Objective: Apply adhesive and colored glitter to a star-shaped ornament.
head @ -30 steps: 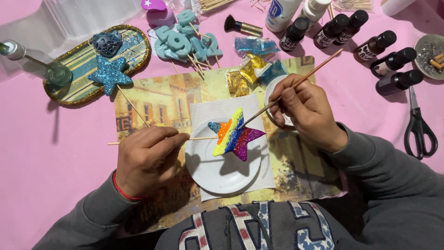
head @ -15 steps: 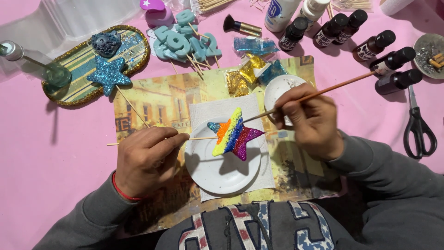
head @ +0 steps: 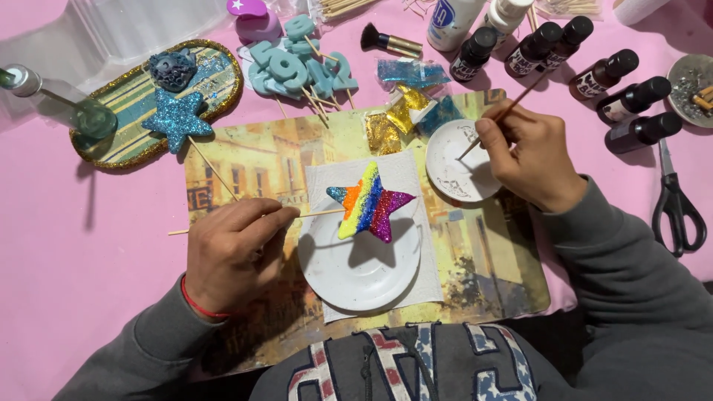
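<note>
A rainbow-striped glitter star [head: 369, 202] on a wooden skewer [head: 223, 225] is held over a white saucer [head: 358, 267] near the placemat's [head: 490, 275] front edge; the skewer is pinched by the left hand [head: 234, 252]; a thin paintbrush [head: 505, 113] is gripped by the right hand [head: 529, 154], its tip in a small white dish [head: 454, 172]; dark bottles [head: 631, 96] are ranged by the table's far right corner.

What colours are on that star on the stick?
Star: glittery stripes of blue, orange, yellow, blue, purple, magenta; head view.
</note>
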